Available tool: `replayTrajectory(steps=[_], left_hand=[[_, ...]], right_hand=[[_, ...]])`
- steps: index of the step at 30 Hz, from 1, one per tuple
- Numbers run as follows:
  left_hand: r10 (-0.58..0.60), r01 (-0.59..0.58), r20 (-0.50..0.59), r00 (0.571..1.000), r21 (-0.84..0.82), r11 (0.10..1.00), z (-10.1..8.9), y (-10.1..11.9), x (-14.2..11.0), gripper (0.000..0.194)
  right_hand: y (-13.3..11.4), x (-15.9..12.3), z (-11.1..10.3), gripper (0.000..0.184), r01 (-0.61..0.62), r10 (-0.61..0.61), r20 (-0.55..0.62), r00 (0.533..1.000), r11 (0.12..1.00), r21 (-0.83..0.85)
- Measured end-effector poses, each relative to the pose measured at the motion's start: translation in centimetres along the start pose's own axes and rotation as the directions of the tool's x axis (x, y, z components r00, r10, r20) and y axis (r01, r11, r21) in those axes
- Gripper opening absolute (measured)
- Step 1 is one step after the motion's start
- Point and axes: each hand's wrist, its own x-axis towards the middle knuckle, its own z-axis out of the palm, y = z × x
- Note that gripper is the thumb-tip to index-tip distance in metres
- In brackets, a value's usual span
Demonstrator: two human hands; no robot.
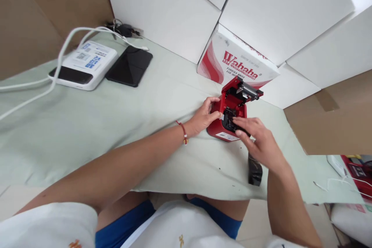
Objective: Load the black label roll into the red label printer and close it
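A small red machine, which looks like a label printer (213,128), stands on the cloth with its lid (231,85) tipped up, showing a dark roller. My left hand (205,116) grips its left wall, the thumb at the rim and the fingers around the side. The fingertips of my right hand (258,139) reach into the dark interior from the right. Between their index finger and thumb is a black part, mostly hidden, whose kind I cannot make out. Near my right wrist lies a crumpled black strip or wrapper (255,168).
Behind the machine a white and red Wahaha carton (213,56) leans against white boxes (162,11). At left lie a white power bank (100,64), a black phone (130,66), a white cable (61,52) and keys (124,30). A cardboard box (331,120) stands at right.
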Motion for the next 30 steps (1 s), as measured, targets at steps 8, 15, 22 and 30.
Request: replayTrajectory(steps=[8,15,22,30], left_hand=[[0.144,-0.089,-0.123,0.982,0.371,0.924,-0.7,0.2,-2.0,0.050],[0.504,-0.704,0.553,0.664,0.689,0.172,0.6,2.4,-5.1,0.042],[0.597,-0.677,0.608,0.523,0.722,-0.143,1.8,2.3,-5.4,0.022],[0.580,-0.654,0.601,0.551,0.742,-0.148,0.9,1.9,-6.4,0.034]], right_hand=[[-2.0,-5.8,6.2,0.071,0.054,-0.101,-0.293,0.951,0.985,-0.162],[-0.6,-3.2,2.9,0.031,-0.012,0.078,-0.354,0.932,0.983,0.186],[6.1,3.9,3.0,0.069,-0.213,0.454,-0.460,0.763,0.849,0.484],[5.4,2.8,4.6,0.039,-0.043,0.282,-0.543,0.791,0.911,0.410]])
